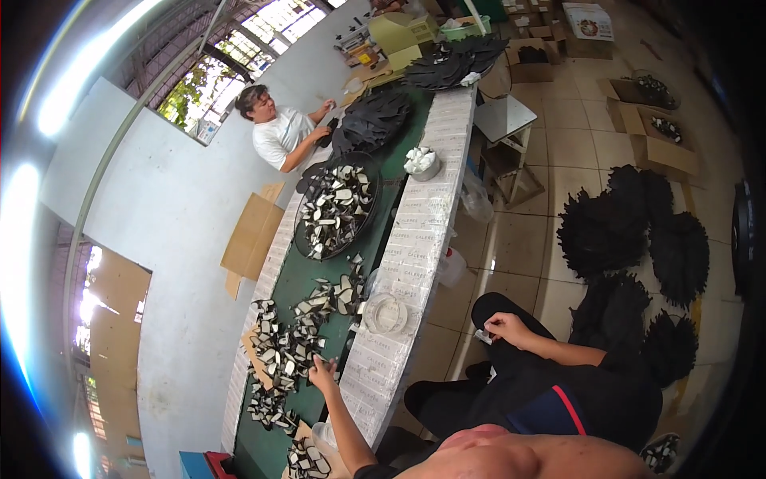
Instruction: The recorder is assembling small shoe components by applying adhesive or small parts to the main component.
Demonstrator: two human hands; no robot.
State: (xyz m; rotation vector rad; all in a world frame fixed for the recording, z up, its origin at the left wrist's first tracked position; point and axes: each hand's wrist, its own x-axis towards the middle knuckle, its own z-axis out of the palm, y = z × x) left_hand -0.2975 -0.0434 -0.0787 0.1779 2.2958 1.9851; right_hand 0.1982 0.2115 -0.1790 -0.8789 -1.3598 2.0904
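Room: we are occupying a pale-walled space with a tiled floor [519,239], where a long desk [427,227] is carrying a green strip between wrapped borders. Principal item: we are listing many small black-and-white pieces [281,351], lying heaped along the near part of the green strip. Left hand [322,374]: we are holding it at the heap's right edge, fingers partly bent; whether it is grasping a piece, we cannot tell. Right hand [507,329]: we are pinching a small pale piece [483,337] over our dark-clothed knee. Beside the heap, on the wrapped border, we are noting one clear round container [386,314]. Farther along, one round black tray [377,203] is holding more such pieces; near it, one bowl [428,172] is holding white items. Across the desk, a co-worker in a white shirt [279,136] is sitting by dark stacked strips [371,120]. On the floor, we are counting several black bundles [610,231] and open cardboard boxes [658,148].
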